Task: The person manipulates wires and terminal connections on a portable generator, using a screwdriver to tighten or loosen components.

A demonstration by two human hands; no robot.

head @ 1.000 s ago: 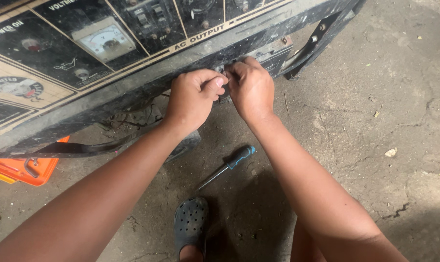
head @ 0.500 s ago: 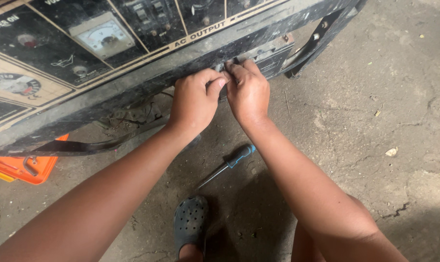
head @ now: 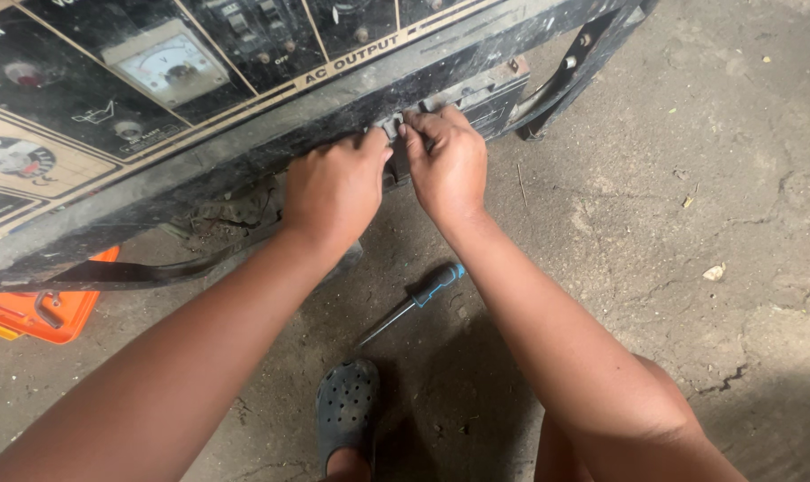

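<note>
fingers (head: 405, 134) perhaps hiding small part, generator (head: 244, 116) cropped

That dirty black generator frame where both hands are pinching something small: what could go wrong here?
1. Both hands, left hand and right hand, press against the grimy black metal frame rail; fingers could slip or scrape on its edge.
2. The blue-handled screwdriver lies on the cracked concrete floor near the dark perforated clog; it might get stepped on.

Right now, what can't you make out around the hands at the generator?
Head view only:
- The small part at the generator frame: covered by the fingertips of the left hand and right hand.
- Screwdriver tip: too thin and dark to tell its type.
- Orange case: mostly hidden under the frame.
- Shoe: cut off by the bottom edge.
</note>
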